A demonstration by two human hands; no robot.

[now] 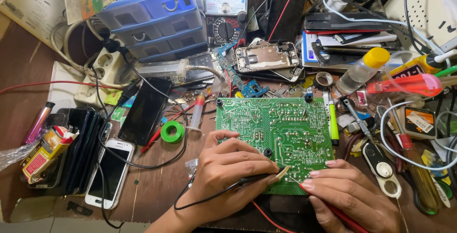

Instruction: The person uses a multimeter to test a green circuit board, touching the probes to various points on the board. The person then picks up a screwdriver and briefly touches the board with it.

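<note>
Wires and tools crowd the brown bench [157, 185]. On the green circuit board [273, 137] both hands pinch probes: left hand [228, 176] the black probe [259, 179], right hand [354, 197] the red probe [328, 208]. Those tips sit close; one slip could make them touch.

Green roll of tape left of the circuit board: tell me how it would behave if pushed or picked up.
The small green roll of tape lies flat on the brown wooden bench, so a push would probably slide it rather than roll it. It looks light and rigid enough to pinch by its rim. Tipped on edge, it would likely roll toward the black cable curving past it.
</note>
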